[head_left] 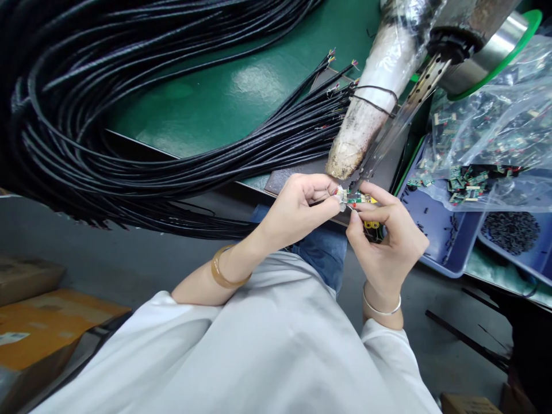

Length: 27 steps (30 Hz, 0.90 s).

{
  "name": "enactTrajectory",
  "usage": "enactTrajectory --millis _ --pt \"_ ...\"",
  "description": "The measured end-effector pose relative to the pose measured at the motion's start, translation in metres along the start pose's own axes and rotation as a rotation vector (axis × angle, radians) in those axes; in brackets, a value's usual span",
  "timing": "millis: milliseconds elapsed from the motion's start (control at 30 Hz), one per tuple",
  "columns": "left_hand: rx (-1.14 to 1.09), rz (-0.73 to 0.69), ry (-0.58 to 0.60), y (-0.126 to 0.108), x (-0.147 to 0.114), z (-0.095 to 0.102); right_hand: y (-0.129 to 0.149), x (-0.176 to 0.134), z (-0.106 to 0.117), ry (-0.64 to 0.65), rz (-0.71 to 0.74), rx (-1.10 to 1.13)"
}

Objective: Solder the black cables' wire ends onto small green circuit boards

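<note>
My left hand (299,201) is closed, its thumb and fingertips pinching a small green circuit board (355,199) by the whitish connector (342,198) at its left end. My right hand (388,233) is closed too, just right of the board. A thin silvery wire, which looks like solder (350,208), shows at its thumb and fingertip, pointing at the board. Right above the board is the tip of a fixed soldering iron (366,167), angled down from the upper right. My fingers hide parts of the board and most of the wire.
A large bundle of black cables (207,164) curves across the green table (241,86), stripped ends by a plastic-wrapped tube (371,109). At right are a solder spool (495,54), a bag of circuit boards (487,126) and blue trays (457,253) with small black pieces.
</note>
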State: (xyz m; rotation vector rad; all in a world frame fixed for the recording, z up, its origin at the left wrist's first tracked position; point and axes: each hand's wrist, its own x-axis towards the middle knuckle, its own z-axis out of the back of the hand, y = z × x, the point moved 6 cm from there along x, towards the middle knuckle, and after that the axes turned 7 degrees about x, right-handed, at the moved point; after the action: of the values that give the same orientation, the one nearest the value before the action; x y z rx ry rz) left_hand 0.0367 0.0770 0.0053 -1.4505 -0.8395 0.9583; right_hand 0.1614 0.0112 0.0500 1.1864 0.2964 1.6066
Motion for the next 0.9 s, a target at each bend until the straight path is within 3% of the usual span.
enactTrajectory --millis 167,300,400,500,633,767,900 --pt "0.066 -0.019 0.056 -0.001 -0.003 -0.001 0.0 -0.002 0.002 -0.032 0.041 -0.002" --pt "0.131 -0.065 0.135 -0.005 -0.013 -0.007 -0.007 -0.006 0.011 -0.049 -0.104 -0.05" --pt "0.142 -0.091 0.091 -0.005 -0.019 -0.006 -0.01 -0.014 0.017 -0.058 -0.194 -0.048" --pt "0.029 -0.111 -0.018 -0.003 -0.024 0.001 -0.012 -0.024 0.021 -0.123 -0.217 0.047" --pt "-0.178 -0.029 0.077 0.005 -0.03 -0.001 -0.016 -0.033 0.019 -0.078 -0.321 0.094" --pt "-0.183 0.004 0.113 0.007 -0.035 -0.005 0.008 -0.031 0.028 -0.133 -0.08 -0.138" --pt "-0.115 -0.01 0.112 0.008 -0.037 -0.006 0.019 -0.029 0.019 0.039 0.048 -0.217"
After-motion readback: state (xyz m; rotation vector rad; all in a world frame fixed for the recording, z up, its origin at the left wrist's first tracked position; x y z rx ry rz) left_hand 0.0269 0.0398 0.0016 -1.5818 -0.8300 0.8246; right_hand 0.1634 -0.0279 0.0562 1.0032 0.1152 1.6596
